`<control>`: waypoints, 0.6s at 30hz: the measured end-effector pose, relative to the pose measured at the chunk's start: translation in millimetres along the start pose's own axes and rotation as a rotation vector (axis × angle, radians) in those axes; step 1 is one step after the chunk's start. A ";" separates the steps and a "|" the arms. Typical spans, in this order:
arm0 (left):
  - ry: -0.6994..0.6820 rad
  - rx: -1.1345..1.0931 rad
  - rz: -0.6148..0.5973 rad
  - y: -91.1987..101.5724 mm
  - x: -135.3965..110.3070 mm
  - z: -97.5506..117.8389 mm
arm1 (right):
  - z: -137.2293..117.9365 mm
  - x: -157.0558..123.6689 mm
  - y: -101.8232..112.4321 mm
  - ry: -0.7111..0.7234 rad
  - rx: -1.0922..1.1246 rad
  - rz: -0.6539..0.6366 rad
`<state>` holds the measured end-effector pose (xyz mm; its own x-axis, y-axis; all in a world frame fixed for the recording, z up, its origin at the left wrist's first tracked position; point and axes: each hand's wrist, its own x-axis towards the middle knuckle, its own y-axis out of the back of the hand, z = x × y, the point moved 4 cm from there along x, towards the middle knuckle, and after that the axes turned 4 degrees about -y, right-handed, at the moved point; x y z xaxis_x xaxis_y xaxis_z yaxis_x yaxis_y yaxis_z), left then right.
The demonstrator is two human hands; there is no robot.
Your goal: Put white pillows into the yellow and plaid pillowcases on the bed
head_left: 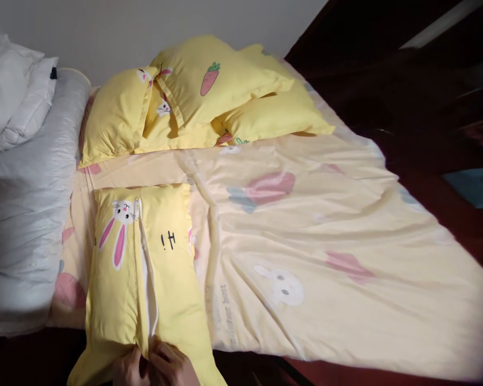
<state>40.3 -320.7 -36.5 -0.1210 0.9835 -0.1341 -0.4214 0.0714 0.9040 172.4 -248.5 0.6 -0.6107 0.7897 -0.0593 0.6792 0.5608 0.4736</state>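
Note:
A yellow pillowcase (175, 284) with a rabbit print and the word "Hi!" lies lengthwise at the bed's near left edge, filled out. Down its middle runs a long slit, and a white inner pillow (148, 279) shows through the gap. At the near end of this slit my left hand (131, 369) is closed on its left edge. Right beside it, my right hand (172, 365) pinches the fabric on the opposite edge, fingers bent. The fingertips are partly hidden, so a zipper pull cannot be made out.
Several plump yellow pillows, one with a carrot print (210, 80), are heaped against the wall. Grey-white bedding (28, 214) and white pillows (12, 91) are stacked on the left. A wrinkled peach sheet (346, 225) covers the bed; dark floor lies beyond its right edge.

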 end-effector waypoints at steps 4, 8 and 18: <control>0.004 -0.150 0.019 3.0 1.1 -0.1 | -2.1 13.3 2.5 -0.080 0.186 -0.051; 0.050 -0.269 -0.078 -2.9 -1.0 -8.2 | -2.9 23.3 5.2 -0.114 0.236 -0.105; 0.104 -0.385 -0.457 -29.4 -0.9 -32.9 | -11.2 21.6 1.5 0.086 -0.016 -0.011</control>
<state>23.3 -329.2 -76.3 0.0700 0.8446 -0.5308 -0.7442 0.3985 0.5360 155.7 -233.4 9.9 -0.6510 0.7590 0.0109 0.6662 0.5643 0.4876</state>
